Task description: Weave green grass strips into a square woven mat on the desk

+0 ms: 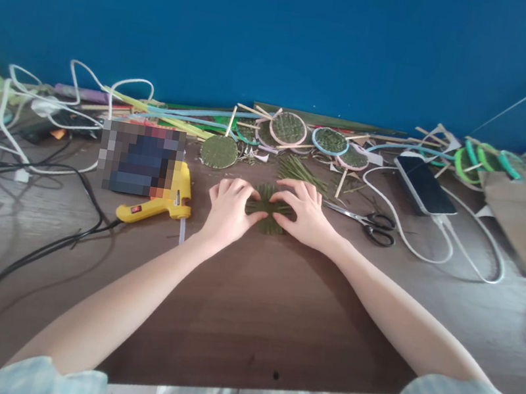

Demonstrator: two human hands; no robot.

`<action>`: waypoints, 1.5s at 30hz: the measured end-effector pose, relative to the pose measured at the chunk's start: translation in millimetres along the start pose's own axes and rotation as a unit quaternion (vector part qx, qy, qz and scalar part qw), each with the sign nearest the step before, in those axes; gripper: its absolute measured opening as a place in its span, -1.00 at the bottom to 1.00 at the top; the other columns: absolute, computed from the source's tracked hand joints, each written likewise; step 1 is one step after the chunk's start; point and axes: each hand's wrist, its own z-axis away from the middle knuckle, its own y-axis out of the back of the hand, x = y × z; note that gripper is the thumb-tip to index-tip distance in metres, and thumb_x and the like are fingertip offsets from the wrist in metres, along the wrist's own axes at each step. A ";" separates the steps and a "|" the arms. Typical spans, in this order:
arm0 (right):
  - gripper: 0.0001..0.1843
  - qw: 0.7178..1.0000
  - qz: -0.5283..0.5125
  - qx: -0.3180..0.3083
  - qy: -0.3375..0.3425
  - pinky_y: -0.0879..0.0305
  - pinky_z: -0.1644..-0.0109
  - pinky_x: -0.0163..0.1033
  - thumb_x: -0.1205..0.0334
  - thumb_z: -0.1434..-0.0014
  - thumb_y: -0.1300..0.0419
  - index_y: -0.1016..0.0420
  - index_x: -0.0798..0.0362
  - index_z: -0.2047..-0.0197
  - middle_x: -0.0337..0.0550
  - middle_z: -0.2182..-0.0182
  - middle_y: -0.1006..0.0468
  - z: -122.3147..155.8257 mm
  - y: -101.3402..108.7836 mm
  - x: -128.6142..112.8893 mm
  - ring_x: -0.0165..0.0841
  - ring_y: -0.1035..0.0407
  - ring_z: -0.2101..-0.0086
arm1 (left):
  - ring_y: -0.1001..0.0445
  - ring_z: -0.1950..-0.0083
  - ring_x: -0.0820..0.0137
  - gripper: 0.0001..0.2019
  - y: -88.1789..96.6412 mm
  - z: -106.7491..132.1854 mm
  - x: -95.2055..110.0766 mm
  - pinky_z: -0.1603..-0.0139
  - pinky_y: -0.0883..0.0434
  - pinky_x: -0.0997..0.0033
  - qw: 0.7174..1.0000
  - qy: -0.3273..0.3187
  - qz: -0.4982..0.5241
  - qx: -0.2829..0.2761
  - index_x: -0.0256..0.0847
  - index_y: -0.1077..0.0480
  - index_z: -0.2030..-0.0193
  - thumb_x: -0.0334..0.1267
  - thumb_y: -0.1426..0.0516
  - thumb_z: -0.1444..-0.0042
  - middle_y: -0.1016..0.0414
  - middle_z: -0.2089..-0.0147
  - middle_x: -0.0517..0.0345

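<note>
A small round piece of green woven strips (pixel 268 210) lies on the brown table (pixel 246 301). My left hand (pixel 228 208) presses on its left side with curled fingers. From the right, my right hand (pixel 304 211) holds it down too, fingers bent over the strips. Loose green strips (pixel 297 170) lie just behind the piece. Several finished round green discs on sticks (pixel 288 129) rest further back near the blue wall.
A yellow glue gun (pixel 157 201) lies left of my hands, its black cable running off left. Black-handled scissors (pixel 372 224) lie to the right. A phone (pixel 423 186) with a white cable sits back right, beside brown paper (pixel 522 215). White cables tangle at back left.
</note>
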 end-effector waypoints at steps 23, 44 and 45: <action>-0.75 1.000 -0.006 0.004 -0.012 -0.09 -0.05 0.10 0.19 -0.05 -0.14 -0.37 -0.02 0.15 -0.06 -0.09 -0.27 0.7 -1.7 1.4 -0.07 -0.06 -0.09 | -0.23 0.00 0.18 -0.72 0.8 -0.4 0.3 0.03 -0.11 0.17 1.000 -0.006 -0.015 -0.017 -0.12 -0.37 0.17 -0.09 -0.21 0.01 -0.40 0.12 0.11; -0.35 0.871 0.215 0.195 -0.396 0.12 -0.16 0.04 -0.01 -0.10 0.10 -0.10 0.07 -0.22 -0.08 -0.28 0.00 60.2 87.7 122.4 -0.12 0.15 -0.16 | -0.23 0.00 0.20 -0.74 -2.0 0.2 -5.4 -0.01 -0.11 0.16 0.999 -0.008 0.031 -0.010 -0.12 -0.38 0.19 -0.13 -0.23 0.02 -0.41 0.14 0.12; -0.35 0.867 0.213 0.187 -0.409 0.12 -0.17 0.05 -0.01 -0.09 0.10 -0.11 0.08 -0.22 -0.08 -0.27 -0.01 61.2 87.7 123.8 -0.11 0.15 -0.16 | -0.24 -0.01 0.20 -0.74 -1.8 0.2 -5.4 -0.01 -0.11 0.16 0.999 -0.008 0.030 -0.010 -0.12 -0.38 0.19 -0.13 -0.23 0.02 -0.41 0.14 0.12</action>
